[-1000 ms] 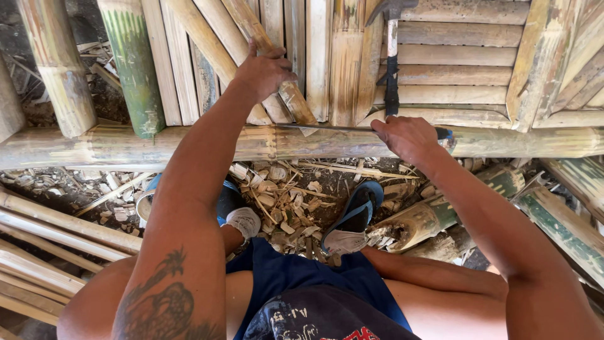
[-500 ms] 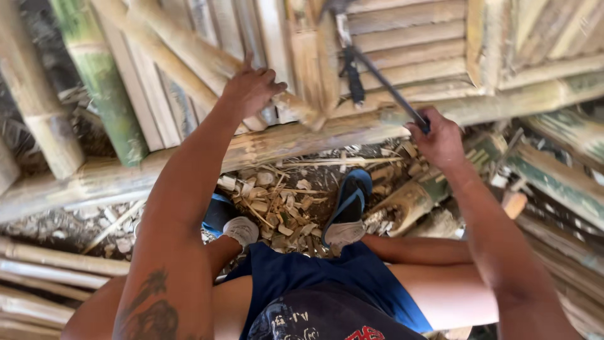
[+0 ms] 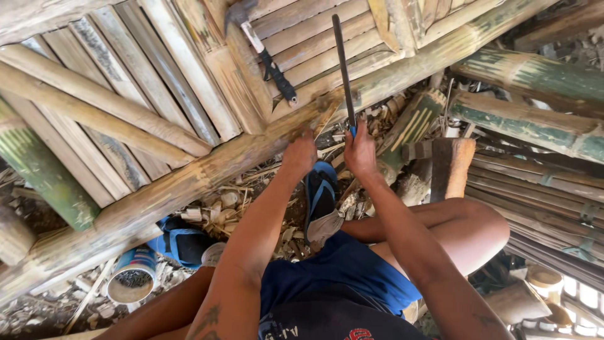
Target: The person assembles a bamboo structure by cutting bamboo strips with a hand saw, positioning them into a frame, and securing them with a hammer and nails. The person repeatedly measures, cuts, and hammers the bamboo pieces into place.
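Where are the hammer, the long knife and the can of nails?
hammer (image 3: 272, 68), head view, on its dark handle.
long knife (image 3: 340, 63), head view, mid-blade.
can of nails (image 3: 129, 280), head view, on its rim.

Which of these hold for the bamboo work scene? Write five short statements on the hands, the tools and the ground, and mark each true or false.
1. The right hand grips a long dark blade by a blue handle. True.
2. The left hand holds the hammer. False: the hammer lies untouched on the bamboo slats; the left hand rests at the thick bamboo pole.
3. The blade points up, away from the person. True.
4. A round can stands on the slats. False: it lies on the littered ground below the pole.
5. The person wears blue sandals. True.
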